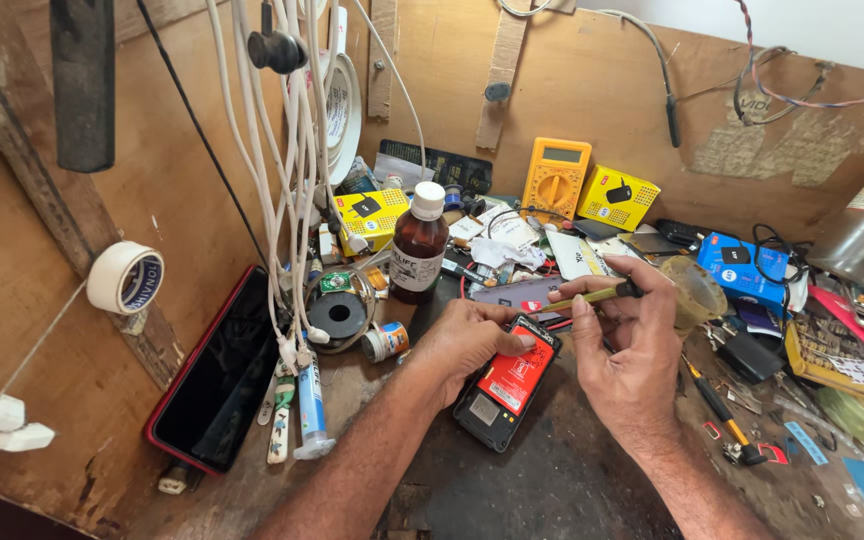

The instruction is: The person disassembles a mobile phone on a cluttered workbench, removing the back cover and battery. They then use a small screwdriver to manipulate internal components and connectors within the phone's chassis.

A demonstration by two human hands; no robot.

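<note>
Left hand (pixel 467 345) pressing fingers down on phone (pixel 505 385), pinning red battery (pixel 518 375), bench centre. Right hand (pixel 632 345) clamping yellow tool (pixel 587 297), tip pointing 9 o'clock. Brown bottle (pixel 418 245) at 11 o'clock.

Under my left grip (pixel 467 345) I see the open phone's red battery label (pixel 515 378). Just above my right grip (pixel 632 345) sits a yellow multimeter (pixel 555 178) with a small grey screen, a yellow box (pixel 617 197) beside it. A blue box (pixel 742 265) lies right of that grip. Left of my left grip stand a white-labelled brown bottle (pixel 418 245), another yellow box (pixel 370 215) and a dark-screened red phone (pixel 217 370).
</note>
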